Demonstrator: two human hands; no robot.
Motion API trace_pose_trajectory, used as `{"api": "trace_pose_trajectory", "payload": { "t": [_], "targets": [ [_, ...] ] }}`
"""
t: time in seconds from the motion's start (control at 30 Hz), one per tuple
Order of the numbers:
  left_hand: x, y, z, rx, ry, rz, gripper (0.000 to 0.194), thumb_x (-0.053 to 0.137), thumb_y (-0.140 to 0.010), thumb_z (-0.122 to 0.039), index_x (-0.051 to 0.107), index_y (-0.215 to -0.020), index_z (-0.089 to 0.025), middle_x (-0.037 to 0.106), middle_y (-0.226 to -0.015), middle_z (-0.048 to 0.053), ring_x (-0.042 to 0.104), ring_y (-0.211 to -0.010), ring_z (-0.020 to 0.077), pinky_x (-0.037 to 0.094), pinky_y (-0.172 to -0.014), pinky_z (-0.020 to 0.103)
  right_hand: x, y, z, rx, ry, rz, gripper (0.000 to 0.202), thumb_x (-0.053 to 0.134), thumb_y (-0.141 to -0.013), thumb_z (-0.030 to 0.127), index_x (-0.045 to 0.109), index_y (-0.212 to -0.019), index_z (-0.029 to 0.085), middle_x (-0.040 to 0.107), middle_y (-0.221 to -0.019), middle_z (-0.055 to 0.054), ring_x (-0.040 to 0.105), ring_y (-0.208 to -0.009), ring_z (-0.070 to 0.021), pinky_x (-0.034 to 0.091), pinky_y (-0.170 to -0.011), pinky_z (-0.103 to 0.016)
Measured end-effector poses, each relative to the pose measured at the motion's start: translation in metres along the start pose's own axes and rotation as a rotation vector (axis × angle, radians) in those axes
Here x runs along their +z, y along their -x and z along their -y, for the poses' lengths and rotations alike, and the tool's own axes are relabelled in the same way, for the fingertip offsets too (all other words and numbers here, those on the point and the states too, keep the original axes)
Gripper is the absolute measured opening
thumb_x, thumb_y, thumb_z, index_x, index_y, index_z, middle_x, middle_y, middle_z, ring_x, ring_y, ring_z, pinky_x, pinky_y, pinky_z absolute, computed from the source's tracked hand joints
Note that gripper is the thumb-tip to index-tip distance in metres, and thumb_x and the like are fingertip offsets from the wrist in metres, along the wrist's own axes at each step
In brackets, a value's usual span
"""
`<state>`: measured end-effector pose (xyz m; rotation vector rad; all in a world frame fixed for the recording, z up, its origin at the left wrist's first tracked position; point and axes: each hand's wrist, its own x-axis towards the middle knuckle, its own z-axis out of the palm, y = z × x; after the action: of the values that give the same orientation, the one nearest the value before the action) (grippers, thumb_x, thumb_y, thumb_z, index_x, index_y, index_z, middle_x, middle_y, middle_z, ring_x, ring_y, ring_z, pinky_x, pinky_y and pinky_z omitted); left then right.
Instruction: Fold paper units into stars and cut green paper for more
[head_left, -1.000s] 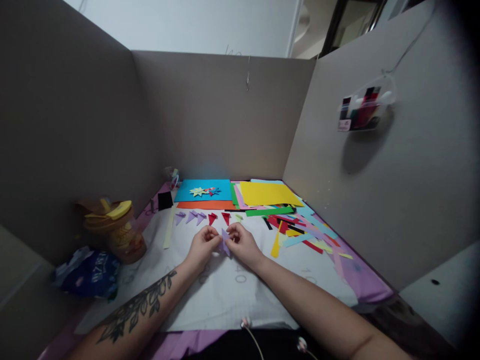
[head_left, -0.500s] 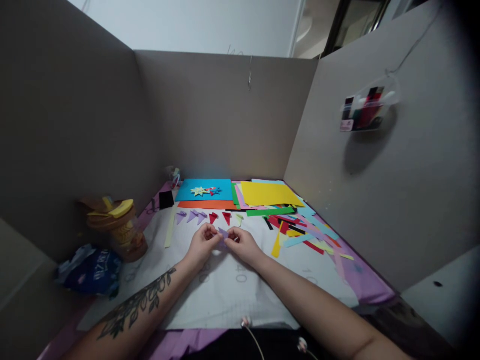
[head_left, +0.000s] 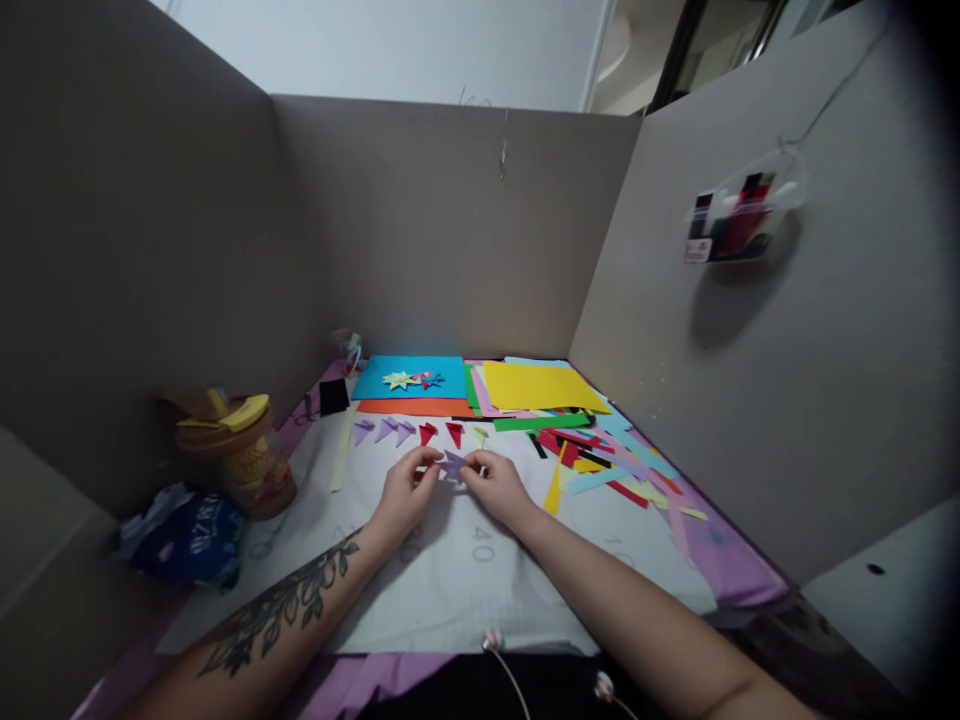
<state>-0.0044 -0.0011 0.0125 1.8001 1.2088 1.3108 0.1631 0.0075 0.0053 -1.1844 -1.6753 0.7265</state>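
Observation:
A small folded purple paper piece [head_left: 454, 467], with pointed corners, is held up over the white mat between my two hands. My right hand [head_left: 496, 487] pinches its right side between thumb and fingers. At its left edge are the curled thumb and fingertips of my left hand [head_left: 409, 492], closed on the tip there. Just beyond my hands lies a row of small folded paper pieces: purple ones [head_left: 385, 429], red ones [head_left: 454, 434] and a pale green one [head_left: 481, 436].
Folded paper stars [head_left: 401, 380] lie on a blue sheet [head_left: 367, 378] at the back, beside stacked sheets with a yellow one [head_left: 540, 387] on top. Loose paper strips [head_left: 600, 478] cover the right side. A brown tub [head_left: 255, 470] and a blue packet [head_left: 184, 535] stand left. Grey panels enclose the table.
My left fingers have shifted slightly left, and more of the purple paper shows between my hands. The paper has moved a little right and up with my right hand.

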Motion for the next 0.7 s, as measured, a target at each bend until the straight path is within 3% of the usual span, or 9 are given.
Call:
{"api": "trace_pose_trajectory", "payload": {
  "t": [0.3, 0.53, 0.7],
  "targets": [
    [-0.0008, 0.0013, -0.0036, 0.135, -0.152, 0.052, 0.009, 0.053, -0.080, -0.022, 0.060, -0.081, -0.018, 0.062, -0.088, 0.004, 0.058, -0.080, 0.0145, 0.044, -0.057, 0.021, -0.0014, -0.0007, -0.0017, -0.138, 0.133, -0.067, 0.012, 0.053, -0.073, 0.016, 0.064, -0.069, 0.018, 0.063, -0.069, -0.002, 0.054, -0.068, -0.0151, 0.041, -0.067, -0.026],
    [0.0000, 0.0007, 0.0009, 0.126, -0.167, 0.029, 0.009, 0.055, -0.080, -0.025, 0.058, -0.075, -0.018, 0.060, -0.079, 0.003, 0.057, -0.075, 0.0141, 0.046, -0.058, 0.022, 0.0001, 0.0013, -0.0002, -0.177, 0.123, -0.054, 0.011, 0.055, -0.074, 0.016, 0.064, -0.070, 0.018, 0.063, -0.070, -0.002, 0.054, -0.068, -0.0148, 0.041, -0.067, -0.025],
    [-0.0020, 0.0005, 0.0027, 0.186, -0.223, 0.059, 0.007, 0.056, -0.081, -0.025, 0.059, -0.082, -0.019, 0.060, -0.082, 0.003, 0.055, -0.072, 0.0132, 0.045, -0.061, 0.023, 0.0005, 0.0021, 0.0013, -0.152, 0.076, -0.030, 0.009, 0.055, -0.073, 0.017, 0.064, -0.070, 0.018, 0.062, -0.069, -0.001, 0.053, -0.066, -0.0138, 0.041, -0.065, -0.024]
  ]
}}
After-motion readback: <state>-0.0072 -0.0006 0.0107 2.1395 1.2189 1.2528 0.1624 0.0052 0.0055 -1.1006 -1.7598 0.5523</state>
